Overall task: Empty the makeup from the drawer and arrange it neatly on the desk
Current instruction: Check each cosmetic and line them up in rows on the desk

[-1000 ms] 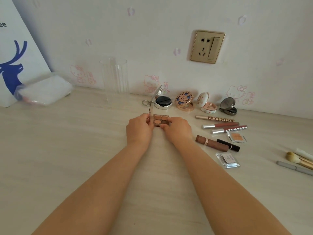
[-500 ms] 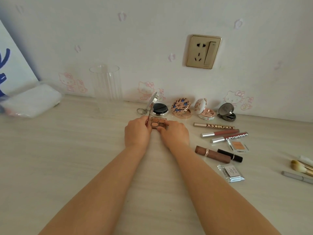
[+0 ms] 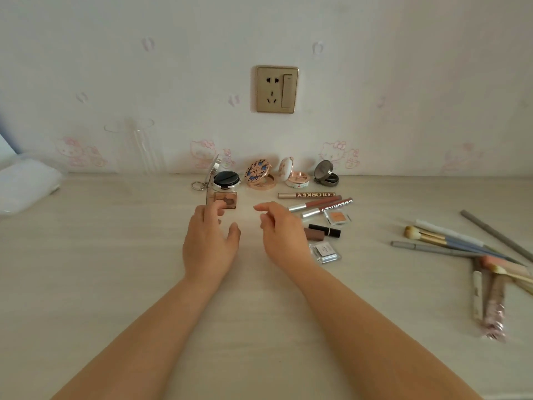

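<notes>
One view only, a wide-angle head cam, worn by the person, facing fwd and down over the counter (image 3: pixel 86 284) toward the wall with the gold power socket (image 3: pixel 277 89). Both forearms run up from the bottom edge (so the cam sits just above and behind them). Near range: the counter fills the lower half, the wall the upper. Straight lines bow toward the frame edges. No 2nd view to share anything with.

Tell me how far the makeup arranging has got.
Done: four open compacts line the wall, lip tubes lie in rows. In hand: left hand touches the small eyeshadow palette; right hand holds nothing. Left: the brushes and pencils lie jumbled at right. The drawer is out of view.
</notes>
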